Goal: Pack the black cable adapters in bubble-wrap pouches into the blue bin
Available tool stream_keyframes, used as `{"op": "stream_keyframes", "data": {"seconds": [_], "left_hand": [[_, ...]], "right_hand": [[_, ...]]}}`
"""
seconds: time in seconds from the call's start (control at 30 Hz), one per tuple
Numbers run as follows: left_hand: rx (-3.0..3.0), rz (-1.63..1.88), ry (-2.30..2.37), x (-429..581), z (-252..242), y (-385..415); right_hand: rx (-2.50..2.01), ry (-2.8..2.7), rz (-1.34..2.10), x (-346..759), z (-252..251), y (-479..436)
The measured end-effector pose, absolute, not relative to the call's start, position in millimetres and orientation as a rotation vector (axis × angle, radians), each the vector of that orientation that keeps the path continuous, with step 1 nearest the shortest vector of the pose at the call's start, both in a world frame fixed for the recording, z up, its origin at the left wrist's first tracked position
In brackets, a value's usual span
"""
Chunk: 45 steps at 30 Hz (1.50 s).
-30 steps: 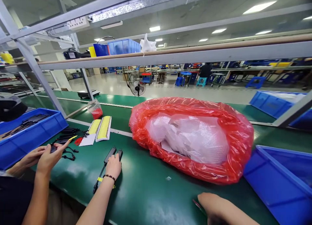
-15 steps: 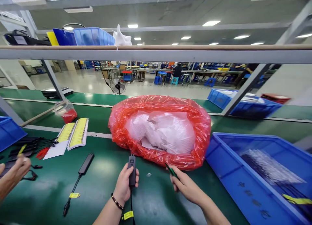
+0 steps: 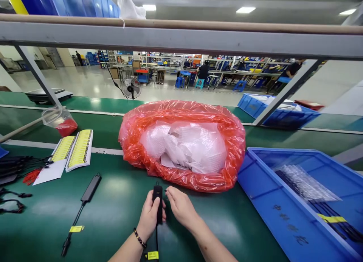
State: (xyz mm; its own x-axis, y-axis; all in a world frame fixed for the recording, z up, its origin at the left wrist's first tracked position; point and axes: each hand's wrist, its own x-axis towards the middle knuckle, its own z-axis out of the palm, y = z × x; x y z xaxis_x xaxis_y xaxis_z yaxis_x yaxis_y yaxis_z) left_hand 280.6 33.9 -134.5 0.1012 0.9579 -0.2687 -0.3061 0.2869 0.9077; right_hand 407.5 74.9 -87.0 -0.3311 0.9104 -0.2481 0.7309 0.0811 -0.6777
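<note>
Upright in my left hand [image 3: 149, 212] is a black cable module [image 3: 158, 203], a slim box with short prongs on top. Its cable hangs below with a yellow label [image 3: 152, 255]. My right hand [image 3: 181, 207] is closed just right of the module. A small dark tip shows at its fingertips; the slim green-and-black tool held there is otherwise hidden. A second black module [image 3: 91, 188] with a labelled cable lies on the green table [image 3: 113, 231] to the left. Behind my hands sits a red plastic bag [image 3: 184, 184] with bubble wrap [image 3: 195, 148] inside.
On the right, a large blue bin [image 3: 272, 205] holds a clear bag [image 3: 309, 182] and labelled cables. Yellow label sheets [image 3: 79, 150] and black cables [image 3: 19, 167] lie at left. A frame bar [image 3: 181, 38] crosses above; a blue tray [image 3: 283, 110] stands behind.
My right hand has come left, up to the module, and the green of its tool no longer shows. The module is turned slightly. The view has tilted down; another person's hand has left at left.
</note>
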Motion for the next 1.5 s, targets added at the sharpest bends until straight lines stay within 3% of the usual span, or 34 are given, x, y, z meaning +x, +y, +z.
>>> {"op": "stream_keyframes", "data": {"seconds": [0.53, 1.5], "left_hand": [[1.083, 1.112, 1.281, 283.2, -130.7, 28.1], [0.946, 1.035, 1.208, 285.5, -123.0, 26.9]], "right_hand": [[-1.891, -2.054, 1.225, 391.0, -94.4, 67.0], [-1.901, -2.094, 1.220, 394.3, -94.9, 67.9]]}}
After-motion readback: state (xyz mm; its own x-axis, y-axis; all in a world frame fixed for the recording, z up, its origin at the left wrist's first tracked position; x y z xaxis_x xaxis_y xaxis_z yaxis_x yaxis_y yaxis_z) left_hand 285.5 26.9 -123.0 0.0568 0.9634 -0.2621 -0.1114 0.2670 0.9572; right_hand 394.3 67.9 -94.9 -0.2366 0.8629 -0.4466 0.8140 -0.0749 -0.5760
